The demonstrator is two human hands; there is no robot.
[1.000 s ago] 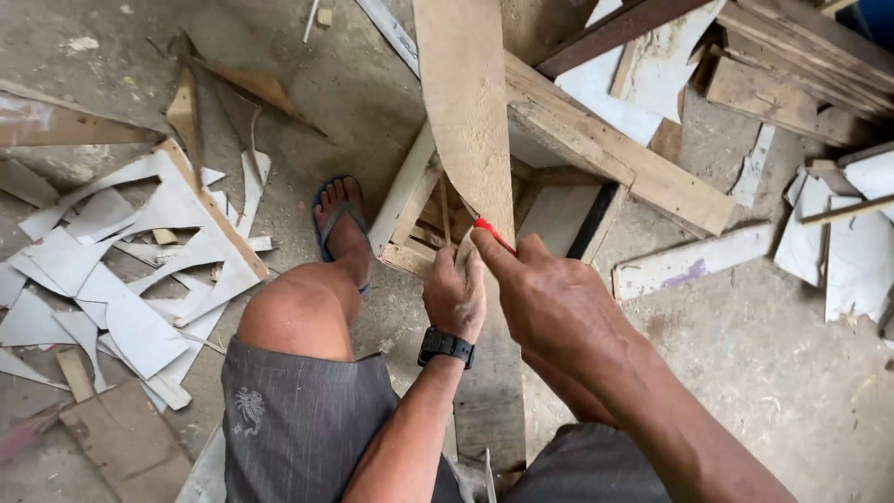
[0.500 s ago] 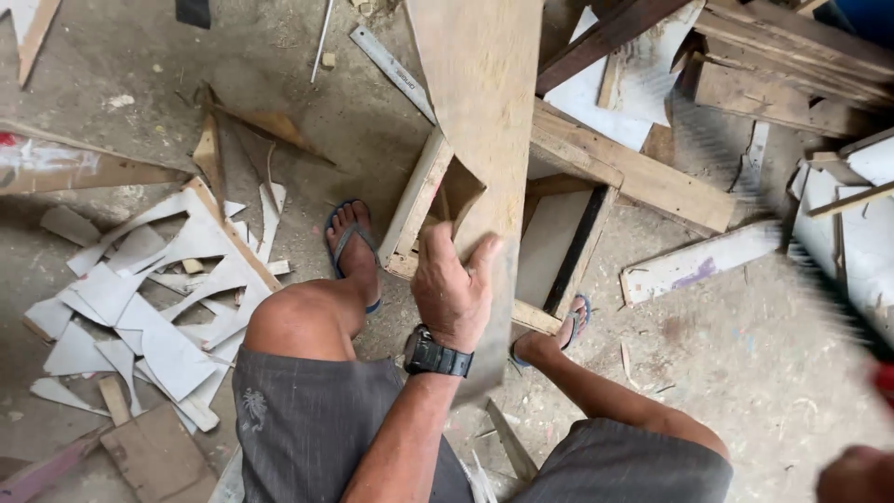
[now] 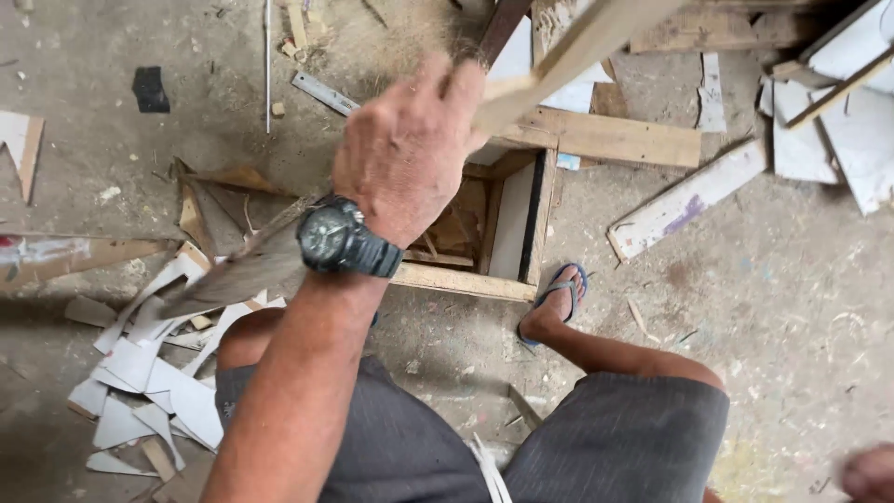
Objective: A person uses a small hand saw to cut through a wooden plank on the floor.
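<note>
- Head view, the setting: you are looking down at a dusty concrete floor [image 3: 782,307] strewn with offcuts and sawdust.
- Your left hand [image 3: 405,154] is raised close to the camera, fingers curled shut around a long thin wooden board [image 3: 577,47]. The board runs from a blurred tip up and to the right of your grip, through your fist, to a grey blurred end down and to the left of your wrist.
- A dark wristwatch [image 3: 340,237] sits on that wrist, just below the grip.
- Your right hand [image 3: 871,475] shows only as a blurred sliver at the bottom right corner, well apart from the board; I cannot tell whether it is open or closed, and nothing shows in it.
- Progress, as I judge it: the board is lifted clear of the floor and held in one hand only. Directly beneath your grip the open wooden box frame [image 3: 503,233] sits on the floor with nothing laid across its opening, so any fitting of board to frame is not done.
- Counts: one board in hand, one box frame, one watch, one metal ruler [image 3: 321,93] up and left of the grip, one blue sandal [image 3: 559,284] on the foot below and right of it.
- White sheet scraps [image 3: 149,373] lie heaped far below left; too many overlap to count.
</note>
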